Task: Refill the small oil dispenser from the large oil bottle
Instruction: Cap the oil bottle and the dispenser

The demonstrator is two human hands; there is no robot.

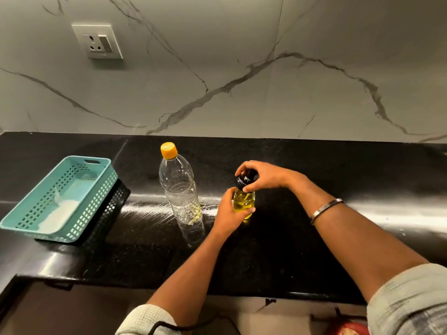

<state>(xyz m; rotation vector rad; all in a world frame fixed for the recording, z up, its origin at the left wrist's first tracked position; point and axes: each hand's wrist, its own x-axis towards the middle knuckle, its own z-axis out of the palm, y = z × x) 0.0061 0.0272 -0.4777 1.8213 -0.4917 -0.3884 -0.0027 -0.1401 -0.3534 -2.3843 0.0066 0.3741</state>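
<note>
While the left hand (231, 212) grips the dispenser (243, 201) at centre frame, right fingers (244, 169) pinch its black cap (244, 178); steady twisting should avoid spills.

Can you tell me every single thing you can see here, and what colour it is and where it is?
big bottle: one, clear with an orange cap, almost empty, standing mid-counter.
small oil bottle: one, full of yellow oil, black top, right of the big bottle.
basket: one, teal, on the left, with something white inside.
black basket: one, tucked under the teal one.
counter: one, shiny black.
wall: grey-veined white marble, behind the counter.
socket: one, white, high on the wall, left.
bracelet: one, silver, on the right wrist.
left hand: grips the small oil bottle's body.
right hand: grips its black top.
</note>
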